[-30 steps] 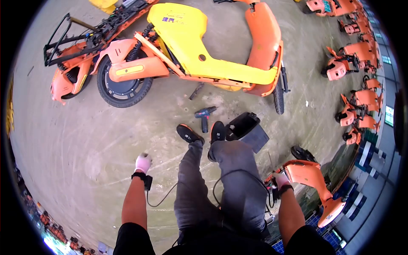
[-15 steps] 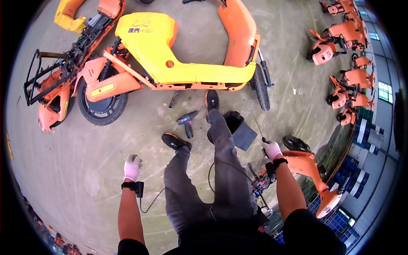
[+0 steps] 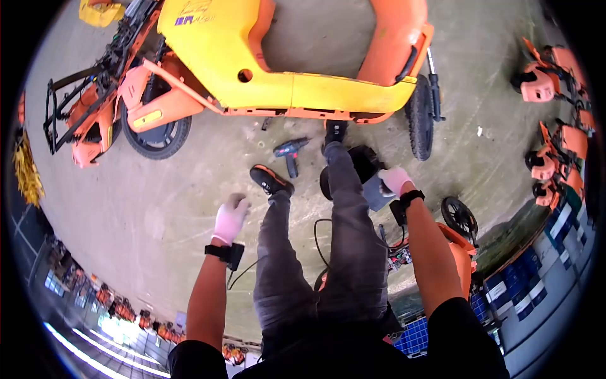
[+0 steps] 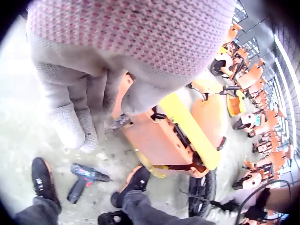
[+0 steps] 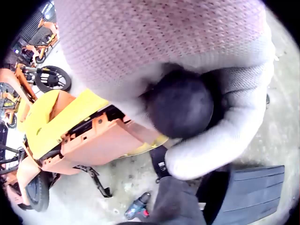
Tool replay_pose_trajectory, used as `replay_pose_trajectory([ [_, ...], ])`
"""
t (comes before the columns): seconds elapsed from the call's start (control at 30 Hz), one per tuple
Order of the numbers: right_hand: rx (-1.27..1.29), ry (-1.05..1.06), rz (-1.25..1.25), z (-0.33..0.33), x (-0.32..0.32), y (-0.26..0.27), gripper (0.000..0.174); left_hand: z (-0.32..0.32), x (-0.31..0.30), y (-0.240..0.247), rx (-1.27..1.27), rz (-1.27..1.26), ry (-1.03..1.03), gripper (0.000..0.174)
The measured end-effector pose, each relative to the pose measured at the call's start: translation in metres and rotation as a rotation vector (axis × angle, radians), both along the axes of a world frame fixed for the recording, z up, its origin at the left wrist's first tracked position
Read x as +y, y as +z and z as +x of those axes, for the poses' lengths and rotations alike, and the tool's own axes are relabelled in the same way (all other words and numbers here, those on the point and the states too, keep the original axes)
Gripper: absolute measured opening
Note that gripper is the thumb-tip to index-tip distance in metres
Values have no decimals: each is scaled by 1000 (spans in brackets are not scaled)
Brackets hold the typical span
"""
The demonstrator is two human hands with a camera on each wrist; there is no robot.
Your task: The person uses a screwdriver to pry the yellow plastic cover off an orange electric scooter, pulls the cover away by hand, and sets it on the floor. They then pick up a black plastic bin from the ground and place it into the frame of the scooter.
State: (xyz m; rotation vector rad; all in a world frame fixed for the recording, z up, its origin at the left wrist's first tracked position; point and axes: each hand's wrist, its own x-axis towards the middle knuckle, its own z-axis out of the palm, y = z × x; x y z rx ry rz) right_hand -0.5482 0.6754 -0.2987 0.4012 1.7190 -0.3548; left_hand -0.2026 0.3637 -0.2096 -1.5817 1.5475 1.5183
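My right hand (image 3: 396,180), in a pale pink and white knit glove, grips a screwdriver by its dark handle (image 5: 183,105). The round handle end shows inside the curled fingers in the right wrist view, while the thin shaft appears in the left wrist view. In the head view this hand overlaps the dark grey bin (image 3: 377,197). My left hand (image 3: 231,218), gloved alike, hangs over the floor with loosely bent fingers and holds nothing. Ahead, a yellow and orange scooter (image 3: 221,57) lies on its side, its underside facing me.
A cordless drill (image 3: 290,150) lies on the floor between my left shoe (image 3: 270,180) and the scooter. At the left rests a stripped scooter frame (image 3: 88,107). Another orange scooter (image 3: 466,252) is by my right forearm. More scooters (image 3: 546,85) line the right side.
My right hand has lifted away from the scooter at the right with the screwdriver and moved forward. One foot has stepped toward the yellow scooter. My left hand remains without anything in it.
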Motion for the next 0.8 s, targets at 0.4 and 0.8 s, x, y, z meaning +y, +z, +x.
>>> replay_pose_trajectory([
  [0.4, 175, 827, -311, 167, -117, -68, 47, 131, 46, -19, 36, 22, 445, 30],
  [0.8, 48, 391, -248, 266, -102, -115, 36, 282, 103, -74, 7, 63, 759, 24],
])
